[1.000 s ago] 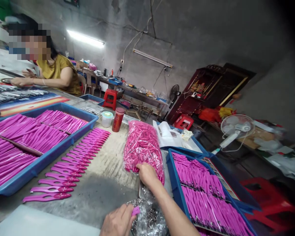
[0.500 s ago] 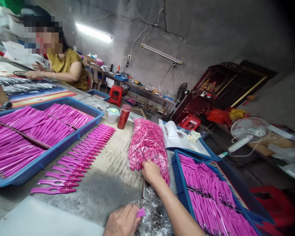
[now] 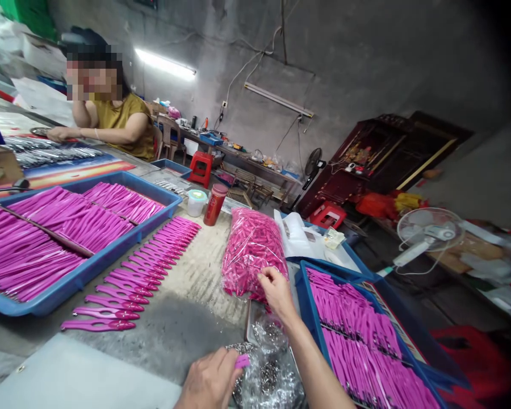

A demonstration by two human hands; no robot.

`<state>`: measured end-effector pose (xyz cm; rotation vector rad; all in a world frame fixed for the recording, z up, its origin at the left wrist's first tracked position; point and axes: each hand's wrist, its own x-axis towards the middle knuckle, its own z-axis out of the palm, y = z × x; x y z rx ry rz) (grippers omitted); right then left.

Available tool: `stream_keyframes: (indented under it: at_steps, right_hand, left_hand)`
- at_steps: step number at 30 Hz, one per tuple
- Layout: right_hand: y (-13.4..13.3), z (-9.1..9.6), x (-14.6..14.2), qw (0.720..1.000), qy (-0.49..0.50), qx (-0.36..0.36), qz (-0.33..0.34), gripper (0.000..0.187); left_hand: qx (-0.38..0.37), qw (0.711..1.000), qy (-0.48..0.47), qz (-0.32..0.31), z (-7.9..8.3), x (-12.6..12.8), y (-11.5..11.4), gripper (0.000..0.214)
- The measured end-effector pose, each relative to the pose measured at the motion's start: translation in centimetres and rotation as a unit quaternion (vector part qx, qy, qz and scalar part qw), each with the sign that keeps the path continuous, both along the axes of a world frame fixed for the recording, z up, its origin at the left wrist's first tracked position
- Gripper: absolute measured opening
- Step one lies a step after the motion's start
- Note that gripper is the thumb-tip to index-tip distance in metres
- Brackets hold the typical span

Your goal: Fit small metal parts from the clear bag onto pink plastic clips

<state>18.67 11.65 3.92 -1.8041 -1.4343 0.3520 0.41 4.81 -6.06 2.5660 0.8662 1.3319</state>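
My left hand [image 3: 213, 375] is closed on a flat magenta plastic strip [image 3: 242, 361], whose end sticks out past the fingers. Beside it lies clear plastic wrapping [image 3: 266, 363] with many small metal parts in it. My right hand [image 3: 279, 292] is at the front of a clear bag [image 3: 253, 244] filled with small dark-pink pieces. Its fingers are curled into a pinch, and what they hold, if anything, is hidden. Left of the bag, a row of magenta tweezer-like pieces [image 3: 130, 281] with dark-pink middles or ends lies on the table.
Blue trays [image 3: 42, 304] of magenta strips stand at left and right. A white sheet [image 3: 80, 375] covers the near left of the table [image 3: 187, 307]. Behind are a red cylinder [image 3: 215, 204] and a lidded tub [image 3: 196, 203]. A co-worker [image 3: 119, 122] sits at far left.
My right hand has shifted slightly right and up along the bag's front, while my left hand keeps its strip. The co-worker has raised one hand to the head. The view has shifted a little.
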Motion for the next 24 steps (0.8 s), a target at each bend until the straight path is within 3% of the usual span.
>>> stream_keyframes:
  at_steps: [7, 10, 15, 24]
  right_hand:
    - [-3.3, 0.9, -1.7, 0.974, 0.214, 0.049, -0.055, 0.024]
    - [-5.8, 0.7, -2.9, 0.959, 0.274, 0.032, -0.057, 0.039]
    - [-9.8, -0.6, -4.1, 0.913, 0.405, -0.014, -0.054, 0.032]
    - [-14.0, -2.0, -5.0, 0.87, 0.487, -0.017, -0.077, 0.047]
  left_hand:
    - [-0.031, 0.999, -0.019, -0.017, 1.0, -0.5, -0.2, 0.023]
    - [-0.024, 0.999, -0.016, -0.027, 1.8, -0.9, -0.3, 0.023]
    - [-0.001, 0.999, -0.018, -0.033, 2.8, -1.2, -0.4, 0.026]
    - [0.002, 0.998, 0.017, -0.058, 3.9, -1.3, -1.7, 0.025]
